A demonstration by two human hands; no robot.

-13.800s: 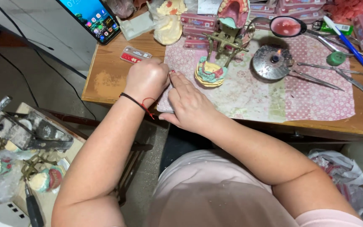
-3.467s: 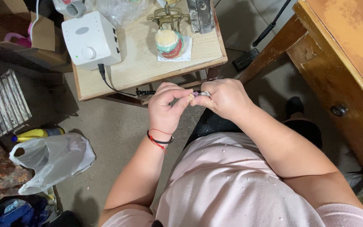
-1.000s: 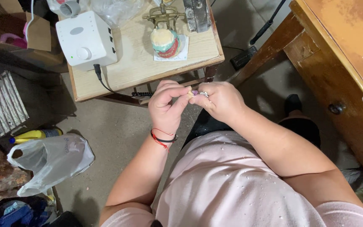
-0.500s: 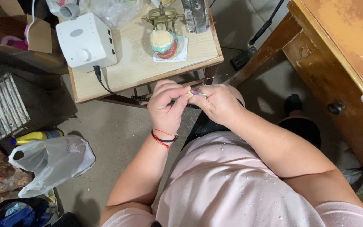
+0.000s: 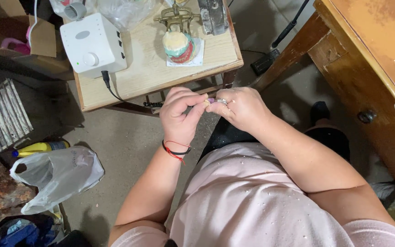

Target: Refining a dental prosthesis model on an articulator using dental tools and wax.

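My left hand (image 5: 180, 114) and my right hand (image 5: 239, 108) meet over my lap, just below the edge of a small side table (image 5: 156, 75). Their fingertips pinch one small object (image 5: 208, 101) between them; only a pale and purplish bit of it shows, so I cannot tell what it is. A black and red cord is around my left wrist, a ring is on my right hand. On the side table stands a dental cast in a brass articulator (image 5: 178, 39) on a white square.
A white control box (image 5: 92, 43) with a knob and black cable sits on the side table. A wooden desk (image 5: 371, 68) with a drawer knob is at right. A white plastic bag (image 5: 56, 176), a yellow bottle (image 5: 40, 147) and a ribbed grey block (image 5: 3, 114) lie on the floor at left.
Long before, my hands were at the wooden desk with casts and tools; now I face the side table. Over the last second the hands stay together, with only slight finger movement.
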